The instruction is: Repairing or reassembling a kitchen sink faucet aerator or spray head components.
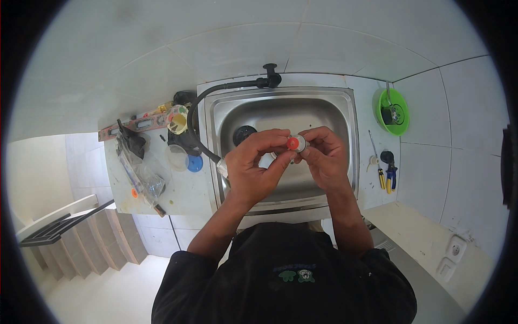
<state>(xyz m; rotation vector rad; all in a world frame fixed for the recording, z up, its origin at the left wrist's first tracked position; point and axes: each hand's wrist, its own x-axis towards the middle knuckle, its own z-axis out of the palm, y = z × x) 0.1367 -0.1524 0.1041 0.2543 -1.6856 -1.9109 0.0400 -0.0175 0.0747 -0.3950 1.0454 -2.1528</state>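
Above the sink, my left hand and my right hand meet at the fingertips. Pinched between them is a small round piece with a red face and a whitish rim; its exact kind is not clear. A black flexible hose runs from the black wall tap, looping left and down. Its pale end fitting reaches the outer side of my left hand and passes out of sight there. Beyond my left hand, a black round drain piece lies in the basin.
Left counter: a spirit level, tape roll, clear plastic bag and blue lid. Right counter: a green bowl holding metal parts, a screwdriver and blue-yellow pliers. Stairs descend at lower left.
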